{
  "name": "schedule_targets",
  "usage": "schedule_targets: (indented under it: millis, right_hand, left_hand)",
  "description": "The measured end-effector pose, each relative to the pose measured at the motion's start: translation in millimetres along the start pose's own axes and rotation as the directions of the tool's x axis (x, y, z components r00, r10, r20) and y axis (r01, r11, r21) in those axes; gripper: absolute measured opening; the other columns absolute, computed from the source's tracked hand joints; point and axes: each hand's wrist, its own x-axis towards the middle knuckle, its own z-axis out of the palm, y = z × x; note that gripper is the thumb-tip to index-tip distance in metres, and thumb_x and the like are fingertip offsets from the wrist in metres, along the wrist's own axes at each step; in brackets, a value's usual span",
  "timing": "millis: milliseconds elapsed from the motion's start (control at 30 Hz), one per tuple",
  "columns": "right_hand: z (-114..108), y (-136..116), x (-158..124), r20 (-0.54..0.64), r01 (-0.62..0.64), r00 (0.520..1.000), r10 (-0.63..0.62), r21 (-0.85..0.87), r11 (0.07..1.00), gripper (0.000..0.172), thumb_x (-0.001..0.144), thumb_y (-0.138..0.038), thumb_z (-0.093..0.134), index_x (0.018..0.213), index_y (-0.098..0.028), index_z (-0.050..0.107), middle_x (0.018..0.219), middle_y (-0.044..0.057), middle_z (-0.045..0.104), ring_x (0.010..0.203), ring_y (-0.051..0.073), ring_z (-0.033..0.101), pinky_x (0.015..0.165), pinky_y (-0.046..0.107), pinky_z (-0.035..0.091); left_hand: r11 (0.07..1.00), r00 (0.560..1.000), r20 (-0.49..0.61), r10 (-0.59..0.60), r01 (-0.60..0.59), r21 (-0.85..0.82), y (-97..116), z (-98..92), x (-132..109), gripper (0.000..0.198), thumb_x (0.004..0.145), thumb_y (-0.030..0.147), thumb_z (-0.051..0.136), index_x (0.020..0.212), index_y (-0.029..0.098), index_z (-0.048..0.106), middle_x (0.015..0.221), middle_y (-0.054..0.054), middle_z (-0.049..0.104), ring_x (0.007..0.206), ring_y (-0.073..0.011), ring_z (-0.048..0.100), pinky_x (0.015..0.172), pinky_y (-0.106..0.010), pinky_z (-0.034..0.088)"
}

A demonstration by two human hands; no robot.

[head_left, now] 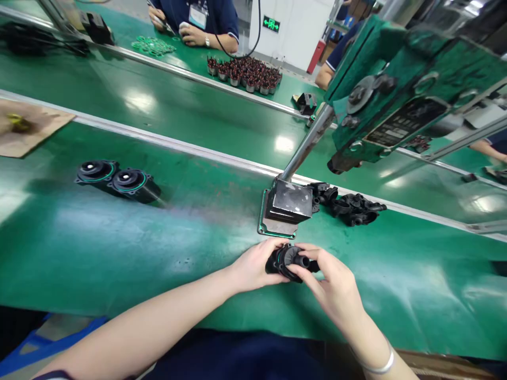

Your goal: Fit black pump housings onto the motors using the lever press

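Low centre of frame, between metal block (pixel 292 198) and bench edge (pixel 428 345), left hand (pixel 256 266) cups, right hand (pixel 338 279) pinches a black, green-ringed housing (pixel 288 256).

This is a factory workshop — green workbench (pixel 190 248), metal press (pixel 396 95) and clustered parts (pixel 251 74) show it.

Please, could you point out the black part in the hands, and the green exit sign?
Black part (pixel 291 255): head view, on its rounded top.
Green exit sign (pixel 271 24): head view, on its middle.
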Motion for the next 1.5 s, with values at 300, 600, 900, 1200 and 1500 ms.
schedule_targets:
  millis: [300, 600, 900, 1200, 1500]
  right_hand:
    - [6.4, -1.9, -0.5, 0.006, 0.075, 0.997, -0.075, -0.101, 0.992, 0.022, 0.081, -0.032, 0.061, 0.090, -0.013, 0.055, 0.103, -0.001, 0.062, 0.094, -0.002, 0.060, 0.081, 0.008, 0.049]
    - [6.9, 0.2, -0.2, 0.040, 0.088, 0.996, -0.084, -0.111, 0.990, 0.023, 0.080, -0.033, 0.062, 0.091, -0.014, 0.054, 0.104, -0.004, 0.061, 0.095, -0.003, 0.059, 0.083, 0.010, 0.048]
    - [8.8, 0.7, 1.7, 0.021, 0.111, 0.994, -0.110, -0.118, 0.987, 0.026, 0.079, -0.033, 0.063, 0.094, -0.014, 0.054, 0.104, -0.003, 0.061, 0.098, -0.002, 0.060, 0.083, 0.010, 0.050]
    - [7.1, 0.5, -0.3, 0.058, 0.068, 0.996, -0.062, -0.121, 0.990, 0.025, 0.081, -0.035, 0.061, 0.092, -0.014, 0.053, 0.102, -0.004, 0.061, 0.093, -0.003, 0.060, 0.079, 0.009, 0.049]
    - [14.7, -1.2, -7.7, 0.070, -0.012, 0.997, 0.018, -0.081, 0.997, 0.030, 0.082, -0.039, 0.058, 0.095, -0.015, 0.047, 0.096, -0.003, 0.061, 0.086, -0.003, 0.060, 0.070, 0.007, 0.048]
  left_hand:
    - [0.999, 0.999, 0.009, 0.046, -0.045, -0.007, -2.9, 0.1, -0.5, 0.071, 0.070, 0.036, 0.079, 0.128, 0.022, 0.041, 0.128, -0.010, 0.059, 0.118, -0.0267, 0.058, 0.100, -0.043, 0.048]
    - [0.999, 0.999, 0.015, 0.044, -0.044, 0.003, -2.3, -0.9, 0.2, 0.070, 0.070, 0.036, 0.079, 0.128, 0.022, 0.041, 0.127, -0.011, 0.059, 0.117, -0.0270, 0.058, 0.099, -0.042, 0.049]
    - [0.999, 0.999, 0.005, 0.054, -0.054, 0.004, -2.1, -1.1, -0.3, 0.069, 0.072, 0.036, 0.078, 0.128, 0.022, 0.041, 0.126, -0.010, 0.060, 0.116, -0.0265, 0.059, 0.099, -0.042, 0.049]
    - [0.997, 0.997, -0.005, 0.080, -0.080, 0.023, -3.1, -0.1, -0.5, 0.071, 0.072, 0.037, 0.077, 0.130, 0.022, 0.039, 0.126, -0.011, 0.059, 0.116, -0.0255, 0.059, 0.099, -0.040, 0.050]
    - [0.949, 0.959, 0.005, 0.283, -0.281, 0.141, -12.2, 5.8, -1.8, 0.061, 0.081, 0.032, 0.070, 0.134, 0.028, 0.042, 0.129, -0.010, 0.054, 0.119, -0.0235, 0.057, 0.098, -0.037, 0.051]
